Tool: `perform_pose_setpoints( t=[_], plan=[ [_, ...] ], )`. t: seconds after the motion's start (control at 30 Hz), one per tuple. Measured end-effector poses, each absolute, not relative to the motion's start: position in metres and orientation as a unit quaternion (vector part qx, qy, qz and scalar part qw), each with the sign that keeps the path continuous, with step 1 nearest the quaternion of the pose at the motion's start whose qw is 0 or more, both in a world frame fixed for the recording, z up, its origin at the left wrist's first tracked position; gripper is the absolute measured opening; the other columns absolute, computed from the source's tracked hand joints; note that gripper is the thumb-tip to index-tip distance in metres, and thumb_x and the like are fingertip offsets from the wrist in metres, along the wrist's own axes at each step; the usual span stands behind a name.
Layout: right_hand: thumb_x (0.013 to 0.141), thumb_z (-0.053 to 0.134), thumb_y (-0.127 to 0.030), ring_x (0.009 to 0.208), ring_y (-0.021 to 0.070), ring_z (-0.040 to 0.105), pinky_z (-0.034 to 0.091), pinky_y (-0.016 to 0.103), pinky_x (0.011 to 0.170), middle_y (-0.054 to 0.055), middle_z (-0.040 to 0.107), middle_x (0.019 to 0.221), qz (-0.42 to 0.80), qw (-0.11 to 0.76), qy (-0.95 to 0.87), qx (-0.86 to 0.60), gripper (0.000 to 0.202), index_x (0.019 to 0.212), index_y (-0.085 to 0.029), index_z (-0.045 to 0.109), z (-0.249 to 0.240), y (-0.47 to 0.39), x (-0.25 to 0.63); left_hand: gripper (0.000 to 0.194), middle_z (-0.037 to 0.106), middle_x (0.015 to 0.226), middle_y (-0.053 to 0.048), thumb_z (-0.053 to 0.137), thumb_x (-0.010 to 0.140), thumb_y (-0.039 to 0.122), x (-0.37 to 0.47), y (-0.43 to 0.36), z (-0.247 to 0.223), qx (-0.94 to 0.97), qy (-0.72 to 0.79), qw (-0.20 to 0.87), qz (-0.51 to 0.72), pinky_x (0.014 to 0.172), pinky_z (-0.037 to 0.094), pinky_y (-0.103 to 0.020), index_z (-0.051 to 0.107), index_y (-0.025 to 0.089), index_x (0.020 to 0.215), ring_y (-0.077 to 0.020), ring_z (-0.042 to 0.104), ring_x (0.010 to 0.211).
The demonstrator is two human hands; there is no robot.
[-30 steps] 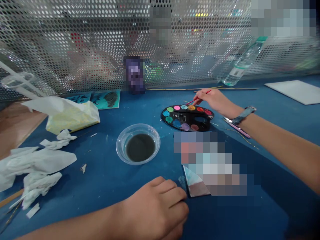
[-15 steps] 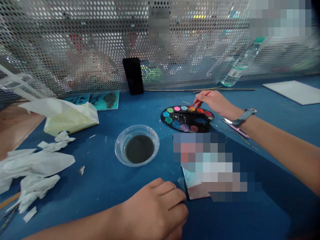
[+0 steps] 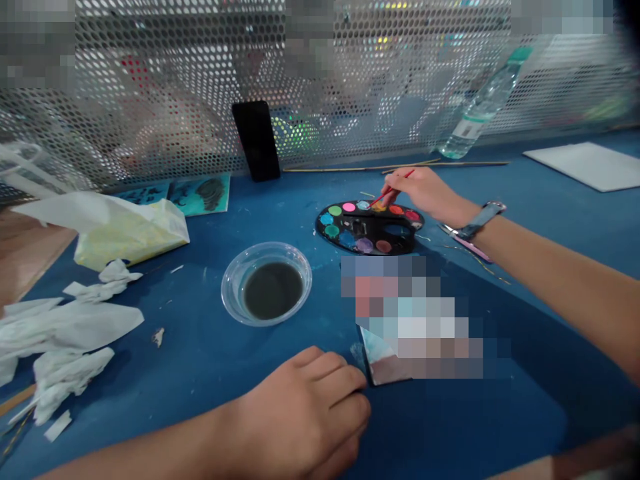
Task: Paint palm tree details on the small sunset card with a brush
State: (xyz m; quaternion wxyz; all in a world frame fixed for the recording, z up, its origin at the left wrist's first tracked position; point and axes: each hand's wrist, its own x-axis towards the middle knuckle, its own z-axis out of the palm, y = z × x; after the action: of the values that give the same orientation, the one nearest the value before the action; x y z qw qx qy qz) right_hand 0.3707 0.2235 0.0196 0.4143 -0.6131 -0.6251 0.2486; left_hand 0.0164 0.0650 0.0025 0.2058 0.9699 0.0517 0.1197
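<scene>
A thin red paintbrush (image 3: pixel 395 188) is pinched in my right hand (image 3: pixel 425 193), its tip at the pale blue and yellow paints of the black palette (image 3: pixel 360 230). My left hand (image 3: pixel 315 413) rests on the blue table with its fingers curled; whatever they may hold is hidden. Just beyond its knuckles lies a painted sheet (image 3: pixel 383 357), mostly covered by a pixelated patch. Left of the palette stands a clear plastic bowl (image 3: pixel 230 287) of dark water.
Crumpled tissues (image 3: pixel 75 333) and a yellow-white tissue pack (image 3: pixel 135 233) lie at the left. A black phone (image 3: pixel 257 141) and a water bottle (image 3: pixel 480 110) lean on the perforated metal screen. A white board (image 3: pixel 587 165) lies at the back right.
The whole view has shifted slightly, so most things appear a little higher and further left. My right hand still holds the brush at the palette, and my left hand stays by the sheet.
</scene>
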Motion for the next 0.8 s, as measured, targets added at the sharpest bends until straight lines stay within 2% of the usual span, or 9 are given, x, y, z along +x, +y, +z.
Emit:
perform_pose_setpoints(
  t=[0.3,0.57,0.8],
  plan=[
    [0.095,0.059,-0.049,0.073,0.0187,0.067,0.053,0.036,0.083,0.005,0.072,0.068,0.243,0.418,-0.630,-0.607,0.037,0.068,-0.023,0.064,0.0189,0.2232,0.3745,0.019,0.066,0.108,-0.007,0.043,0.103,0.025,0.0186,0.0652,0.0037,0.968,0.057,0.213,0.123,0.082,0.048,-0.035,0.059,0.016,0.107,-0.0194,0.060,0.093],
    [0.097,0.057,-0.036,0.073,0.0179,0.068,0.052,0.036,0.080,0.005,0.072,0.072,0.225,0.402,-0.645,-0.609,0.032,0.070,-0.024,0.066,0.0235,0.2246,0.3748,0.013,0.064,0.104,-0.006,0.046,0.101,0.022,0.0184,0.0658,0.0063,0.969,0.057,0.209,0.115,0.080,0.046,-0.033,0.058,0.016,0.100,-0.0191,0.058,0.089],
    [0.097,0.057,-0.042,0.070,0.0172,0.065,0.050,0.035,0.079,0.004,0.071,0.069,0.219,0.403,-0.645,-0.611,0.034,0.070,-0.024,0.065,0.0243,0.2229,0.3706,0.017,0.065,0.106,-0.005,0.042,0.103,0.024,0.0187,0.0671,0.0053,0.970,0.050,0.212,0.113,0.079,0.046,-0.034,0.058,0.017,0.101,-0.0194,0.059,0.090]
  ],
)
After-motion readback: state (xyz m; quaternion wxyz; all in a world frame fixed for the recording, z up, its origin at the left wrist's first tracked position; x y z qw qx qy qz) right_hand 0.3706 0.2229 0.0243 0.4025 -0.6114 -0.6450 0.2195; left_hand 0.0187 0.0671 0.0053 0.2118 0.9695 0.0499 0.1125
